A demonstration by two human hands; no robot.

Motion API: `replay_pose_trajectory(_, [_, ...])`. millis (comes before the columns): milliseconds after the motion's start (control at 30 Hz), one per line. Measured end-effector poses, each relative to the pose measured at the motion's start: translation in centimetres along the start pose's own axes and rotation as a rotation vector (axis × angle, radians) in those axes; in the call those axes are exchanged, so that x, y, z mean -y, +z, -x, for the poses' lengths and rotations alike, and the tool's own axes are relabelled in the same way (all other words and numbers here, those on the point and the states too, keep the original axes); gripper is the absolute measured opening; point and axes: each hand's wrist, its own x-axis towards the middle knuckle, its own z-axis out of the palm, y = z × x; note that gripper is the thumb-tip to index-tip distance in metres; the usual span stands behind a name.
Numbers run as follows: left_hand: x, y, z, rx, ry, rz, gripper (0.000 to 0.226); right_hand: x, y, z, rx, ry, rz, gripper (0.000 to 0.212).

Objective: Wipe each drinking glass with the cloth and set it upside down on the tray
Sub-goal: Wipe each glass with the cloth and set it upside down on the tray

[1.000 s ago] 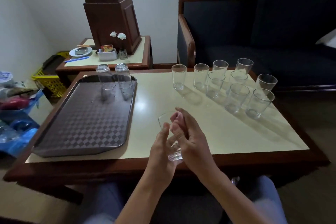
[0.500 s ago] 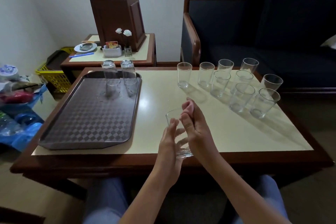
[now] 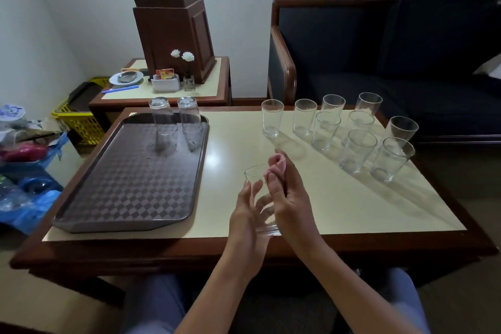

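The drinking glass [image 3: 254, 174] is gripped by the left hand [image 3: 248, 215], the pink cloth [image 3: 277, 166] pinched by the right hand [image 3: 294, 199]. The drinking glass could be twisted loose by hard wiping.

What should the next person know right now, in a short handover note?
Left hand holds one glass over the near edge of the table.
Right hand pinches the cloth at its rim.
Done: two glasses upside down at the far end of the tray.
Left: this glass, then nine upright glasses on the table's right side.
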Motion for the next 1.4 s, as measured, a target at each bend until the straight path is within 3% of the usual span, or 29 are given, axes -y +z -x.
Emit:
replay_pose_trajectory(167, [-0.1, 0.3, -0.2, 0.076, 0.132, -0.163, 0.063, 0.6, 1.1, 3.0, -0.038, -0.083, 0.125, 0.051])
replay_pose_trajectory(267, [0.1, 0.2, -0.2, -0.009, 0.146, -0.105, 0.095, 1.0, 0.5, 3.3, 0.041, -0.099, 0.113, 0.057])
replay_pose_trajectory(300, [0.2, 0.2, 0.0, -0.026, 0.151, -0.103, 0.096, 0.9, 0.2, 2.9, 0.054, -0.104, 0.120, 0.055])
replay_pose_trajectory(433, [0.5, -0.1, 0.6, -0.003, 0.104, -0.090, 0.069, 0.7, -0.4, 1.1, 0.037, 0.000, -0.034, 0.037])
replay_pose_trajectory(533, [0.2, -0.1, 0.7, 0.014, 0.068, -0.073, 0.052, 0.7, -0.1, 1.4, -0.001, 0.014, -0.020, 0.035])
replay_pose_trajectory(600, [0.2, -0.4, 0.5, 0.046, 0.067, -0.121, 0.050, 0.5, 0.4, 2.7, -0.023, -0.021, 0.059, 0.045])
replay_pose_trajectory(700, [0.3, -0.5, 0.7, 0.097, 0.089, -0.194, 0.053, 0.7, 2.1, 4.5, -0.033, -0.151, 0.371, 0.052])
replay_pose_trajectory(767, [0.4, -0.5, 0.7, 0.106, 0.123, -0.217, 0.053, 0.9, 2.1, 4.5, -0.019, -0.084, 0.311, 0.049])
replay_pose_trajectory(833, [0.4, -0.1, 0.9, 0.052, 0.157, -0.227, 0.067, 1.0, 1.0, 3.8, -0.007, -0.035, 0.154, 0.049])
replay_pose_trajectory(900, [0.6, -0.2, 0.8, -0.001, 0.173, -0.207, 0.099, 0.8, 0.1, 3.2, 0.008, -0.001, 0.005, 0.035])
replay_pose_trajectory(967, [0.4, -0.4, 0.9, -0.025, 0.194, -0.212, 0.110, 0.6, 0.3, 3.3, 0.006, 0.025, -0.057, 0.026])
replay_pose_trajectory(1167, [-0.2, -1.0, 0.8, 0.094, 0.114, -0.174, 0.052, 0.2, 0.9, 3.9, -0.003, -0.007, -0.006, 0.055])
replay_pose_trajectory(1300, [0.4, -0.6, 1.1, 0.078, 0.090, -0.173, 0.047, 0.3, 0.3, 2.0, -0.015, 0.084, -0.180, 0.028])
replay_pose_trajectory(1400, [0.4, -0.4, 1.1, 0.020, 0.111, -0.266, 0.045, 0.2, 0.3, 1.8, -0.044, 0.132, -0.280, 0.020])
